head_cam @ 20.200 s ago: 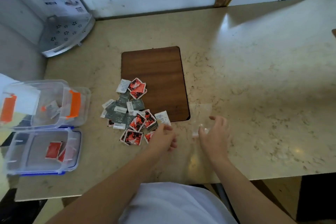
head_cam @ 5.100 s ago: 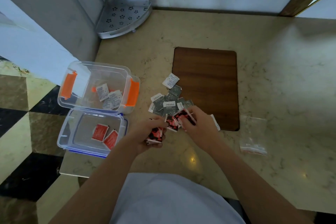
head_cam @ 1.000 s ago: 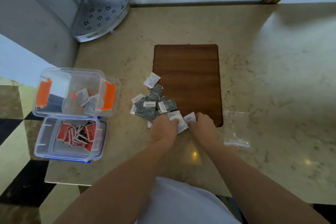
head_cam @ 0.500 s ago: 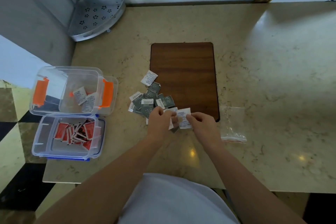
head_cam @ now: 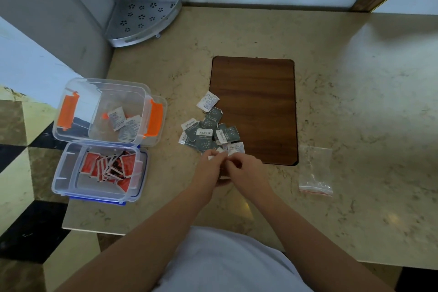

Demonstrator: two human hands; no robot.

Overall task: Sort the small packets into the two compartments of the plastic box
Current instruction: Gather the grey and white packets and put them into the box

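Beige marble counter (head_cam: 343,106) fills most of the view, with a dark brown wooden board (head_cam: 256,102) lying flat on it as the landmark. Against the board's left edge lies a loose heap of small grey-green and white packets (head_cam: 206,133), one white packet (head_cam: 207,101) resting at the heap's far end, overlapping the board's edge. At the board's near left corner the left hand (head_cam: 209,169) and the right hand (head_cam: 246,172) meet, fingers curled, both grips pinching small white packets (head_cam: 235,148) between them just above the counter. Well to the left of the board sits a clear plastic box with orange clasps (head_cam: 71,130), holding a few white packets (head_cam: 123,123); touching its near side is a clear blue-trimmed compartment (head_cam: 64,182) holding a pile of red packets (head_cam: 111,168). Right of the board's near corner lies an empty clear zip bag (head_cam: 315,173). Beyond the board, in the far left corner, stands a grey perforated corner shelf (head_cam: 142,19).
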